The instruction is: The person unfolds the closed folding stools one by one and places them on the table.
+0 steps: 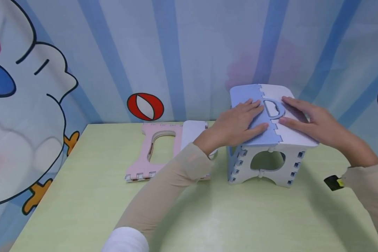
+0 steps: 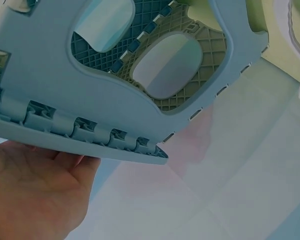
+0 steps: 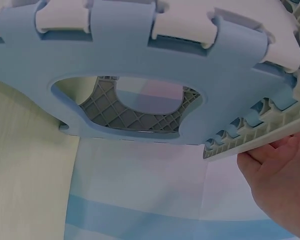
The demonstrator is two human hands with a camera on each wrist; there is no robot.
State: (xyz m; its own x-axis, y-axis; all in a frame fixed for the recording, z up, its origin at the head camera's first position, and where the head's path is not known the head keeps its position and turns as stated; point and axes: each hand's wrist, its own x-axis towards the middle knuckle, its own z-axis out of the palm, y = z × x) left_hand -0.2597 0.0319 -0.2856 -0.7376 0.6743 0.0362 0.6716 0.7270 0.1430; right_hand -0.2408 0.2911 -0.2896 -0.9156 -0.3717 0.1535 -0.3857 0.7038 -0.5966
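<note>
A blue and white folding step stool [image 1: 271, 138] stands unfolded on its legs at the right of the table. My left hand [image 1: 237, 124] lies with fingers extended on the blue half of its top. On the white half rests my right hand [image 1: 318, 122], its fingers straight too. Between the hands is the D-shaped handle [image 1: 274, 109]. In the left wrist view the blue side leg panel [image 2: 45, 70] hangs below the top, with my left hand [image 2: 40, 190] against the top. The right wrist view shows my right hand [image 3: 282, 175] against the white half's upper side.
A pink and white folding stool [image 1: 138, 161] lies flat on the pale green table [image 1: 82, 196], left of the standing one and partly behind my left forearm. A striped blue cloth with cartoon figures [image 1: 201, 52] hangs behind the table. A black tag [image 1: 333, 182] hangs by the right sleeve.
</note>
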